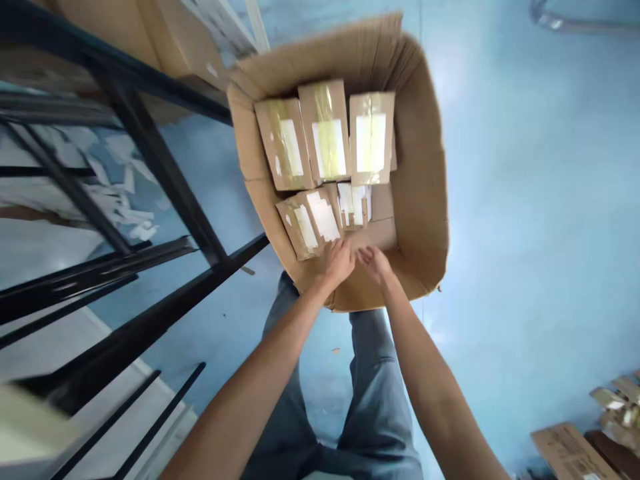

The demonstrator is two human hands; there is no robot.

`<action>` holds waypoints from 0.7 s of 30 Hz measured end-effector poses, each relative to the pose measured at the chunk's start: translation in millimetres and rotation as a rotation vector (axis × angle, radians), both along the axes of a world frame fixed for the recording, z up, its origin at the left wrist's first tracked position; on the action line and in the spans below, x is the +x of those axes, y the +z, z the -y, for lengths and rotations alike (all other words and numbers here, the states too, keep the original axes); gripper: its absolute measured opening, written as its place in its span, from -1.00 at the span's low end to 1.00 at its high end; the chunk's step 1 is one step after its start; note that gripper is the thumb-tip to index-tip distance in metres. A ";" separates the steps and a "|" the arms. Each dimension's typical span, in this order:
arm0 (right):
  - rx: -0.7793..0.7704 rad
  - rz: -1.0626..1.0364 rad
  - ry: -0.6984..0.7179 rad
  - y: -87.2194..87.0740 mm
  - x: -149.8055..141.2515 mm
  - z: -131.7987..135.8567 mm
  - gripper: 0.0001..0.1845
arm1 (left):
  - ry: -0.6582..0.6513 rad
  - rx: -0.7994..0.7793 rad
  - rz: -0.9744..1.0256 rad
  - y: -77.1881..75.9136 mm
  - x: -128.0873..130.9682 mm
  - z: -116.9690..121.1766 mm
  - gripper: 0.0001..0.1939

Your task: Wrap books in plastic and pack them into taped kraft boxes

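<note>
Fingers (341,251) over large carton (421,167) | taped boxes (324,107) beyond | black rack (161,165) left

From here I'd call it a warehouse or packing area: dark metal racking (165,313), taped, labelled cartons (327,137) and a painted blue floor (510,220) (scattered paper scraps (125,193) too).
</note>
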State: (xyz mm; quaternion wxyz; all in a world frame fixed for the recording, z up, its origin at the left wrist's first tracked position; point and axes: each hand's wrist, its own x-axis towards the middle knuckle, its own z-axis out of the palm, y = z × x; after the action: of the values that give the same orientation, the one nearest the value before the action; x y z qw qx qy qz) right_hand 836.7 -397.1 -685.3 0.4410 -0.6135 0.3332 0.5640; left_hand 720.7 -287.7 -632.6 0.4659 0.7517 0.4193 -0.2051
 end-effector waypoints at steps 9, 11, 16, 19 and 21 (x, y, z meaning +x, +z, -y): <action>0.081 0.016 0.312 186.8 29.2 41.8 -0.88 | -0.031 0.019 -0.174 163.9 -31.9 26.1 -0.52; 0.123 0.045 0.347 218.2 41.6 41.7 -0.85 | 0.018 0.049 -0.186 199.3 -38.6 29.4 -0.50; 0.178 0.161 0.409 285.6 53.4 41.4 -0.75 | 0.137 0.077 -0.152 278.5 -58.9 43.6 -0.53; 0.218 0.189 0.480 321.5 42.5 45.0 -0.70 | 0.206 0.079 -0.092 317.2 -76.4 54.3 -0.55; 0.250 0.204 0.529 342.5 29.3 49.2 -0.68 | 0.259 0.076 -0.056 336.9 -94.0 62.9 -0.56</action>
State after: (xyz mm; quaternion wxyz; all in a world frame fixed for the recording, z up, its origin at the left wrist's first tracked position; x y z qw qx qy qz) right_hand 866.1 -446.3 -342.8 0.3821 -0.6734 0.0443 0.6313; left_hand 626.7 -350.6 -295.7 0.4479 0.7024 0.5329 -0.1483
